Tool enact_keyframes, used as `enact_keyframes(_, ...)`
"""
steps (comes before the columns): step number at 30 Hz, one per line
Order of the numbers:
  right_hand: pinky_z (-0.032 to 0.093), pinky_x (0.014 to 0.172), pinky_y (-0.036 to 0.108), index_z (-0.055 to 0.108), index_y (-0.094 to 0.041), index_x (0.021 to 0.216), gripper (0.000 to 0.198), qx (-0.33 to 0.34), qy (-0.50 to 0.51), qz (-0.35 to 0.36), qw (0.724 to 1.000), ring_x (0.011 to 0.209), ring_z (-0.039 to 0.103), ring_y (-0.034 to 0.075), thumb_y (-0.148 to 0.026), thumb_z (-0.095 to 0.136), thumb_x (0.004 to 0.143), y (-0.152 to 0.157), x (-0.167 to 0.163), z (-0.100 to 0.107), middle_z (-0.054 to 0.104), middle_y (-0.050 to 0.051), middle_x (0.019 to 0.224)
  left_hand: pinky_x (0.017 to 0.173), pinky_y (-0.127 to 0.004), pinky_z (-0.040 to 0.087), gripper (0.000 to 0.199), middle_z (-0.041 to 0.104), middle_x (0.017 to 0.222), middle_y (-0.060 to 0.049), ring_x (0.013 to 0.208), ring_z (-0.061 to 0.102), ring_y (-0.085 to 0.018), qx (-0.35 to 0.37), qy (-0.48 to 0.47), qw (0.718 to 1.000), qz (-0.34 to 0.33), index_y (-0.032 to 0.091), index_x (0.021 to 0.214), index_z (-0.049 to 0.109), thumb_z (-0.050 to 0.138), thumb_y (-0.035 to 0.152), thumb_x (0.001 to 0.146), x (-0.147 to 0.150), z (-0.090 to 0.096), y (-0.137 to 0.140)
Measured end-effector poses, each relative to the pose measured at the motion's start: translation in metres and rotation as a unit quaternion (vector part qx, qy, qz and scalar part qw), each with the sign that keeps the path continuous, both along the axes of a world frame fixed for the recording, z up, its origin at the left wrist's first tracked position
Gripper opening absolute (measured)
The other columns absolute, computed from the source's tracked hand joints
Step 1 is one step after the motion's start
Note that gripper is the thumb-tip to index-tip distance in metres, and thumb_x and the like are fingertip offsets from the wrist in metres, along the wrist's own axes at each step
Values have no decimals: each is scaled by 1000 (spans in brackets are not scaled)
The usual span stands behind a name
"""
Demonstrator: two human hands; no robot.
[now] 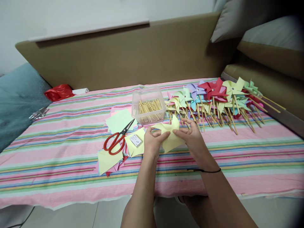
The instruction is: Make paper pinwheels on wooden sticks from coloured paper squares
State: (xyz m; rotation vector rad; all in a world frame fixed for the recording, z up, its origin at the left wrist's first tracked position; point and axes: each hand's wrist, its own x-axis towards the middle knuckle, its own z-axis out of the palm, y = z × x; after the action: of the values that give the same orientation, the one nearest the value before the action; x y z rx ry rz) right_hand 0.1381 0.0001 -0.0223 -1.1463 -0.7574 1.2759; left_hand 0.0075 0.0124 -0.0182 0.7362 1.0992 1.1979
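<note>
A pale yellow paper square (173,141), its upper parts cut and curled up, is held in front of me between both hands. My left hand (154,142) pinches its left side between thumb and fingers. On the other side, my right hand (192,136) grips it the same way, thumb in front and fingers behind. Left of my left hand lies a small white box (135,140) on yellow paper sheets (133,152). Red-handled scissors (116,141) rest across the paper stacks, blades pointing up and right.
A clear plastic box (163,103) of wooden sticks (150,107) stands behind my hands. Finished paper pinwheels (213,90) are piled at right. Green paper sheets (118,122) lie left of the box. Farther left are a red plastic bag (60,92) and the striped cloth (59,152).
</note>
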Motion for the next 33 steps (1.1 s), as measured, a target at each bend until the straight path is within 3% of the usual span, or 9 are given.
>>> enact_keyframes(6,53,56,31,39,-22,118,79,13,-11,0,1000,60,69,21,-31,85,54,0,-1,0,74,2,71,51,-26,48,61,70,65,-2,52,63,-16,0,2,1000,-8,17,92,49,87,29,46,-1,1,0)
enact_keyframes(10,53,54,30,40,-21,120,80,-6,-13,-11,1000,58,68,21,-31,85,54,-1,1,-1,74,3,70,47,-19,40,53,64,57,4,48,56,-10,26,8,999,-37,18,95,47,82,30,57,-5,1,-1)
enact_keyframes(13,53,54,31,40,-21,121,82,-18,-21,-6,1000,59,68,22,-32,85,53,-2,3,-1,73,2,69,48,-17,38,59,60,55,7,48,55,-9,38,29,998,-46,20,98,45,83,28,54,-7,-1,0)
enact_keyframes(19,53,55,31,39,-19,127,86,-22,-29,4,999,60,68,21,-34,84,55,0,3,1,72,2,69,48,-20,41,61,59,52,8,45,54,-10,27,54,998,1,21,94,41,83,24,49,-8,-1,3)
enact_keyframes(21,55,64,34,34,-22,134,83,17,-21,7,1000,71,70,22,-38,78,66,0,7,2,74,4,81,48,-19,40,59,58,49,9,43,53,-9,20,44,997,53,20,93,41,81,21,50,-9,-1,5)
enact_keyframes(24,51,88,39,29,-33,142,72,114,-36,71,990,106,64,22,-38,67,80,-2,16,3,66,7,119,50,-21,44,61,61,54,6,46,56,-11,16,-4,990,137,17,97,42,80,18,49,-12,-1,9)
enact_keyframes(27,44,101,40,51,-36,130,45,187,-95,178,961,126,48,22,-33,61,86,-3,18,-2,52,2,138,55,-25,48,60,66,63,2,52,61,-12,29,-46,980,193,15,98,45,79,17,49,-14,0,11)
enact_keyframes(30,48,93,37,70,-30,109,25,206,-136,221,943,112,57,22,-30,61,86,-2,10,-7,63,4,119,56,-25,49,58,66,63,1,53,62,-13,37,-58,976,209,15,97,46,80,18,50,-13,1,11)
enact_keyframes(33,54,76,33,76,-27,91,14,184,-117,180,959,90,65,20,-29,70,78,0,-2,-9,70,3,94,56,-25,49,60,66,63,2,54,64,-14,40,-55,977,204,17,98,43,80,19,51,-9,5,8)
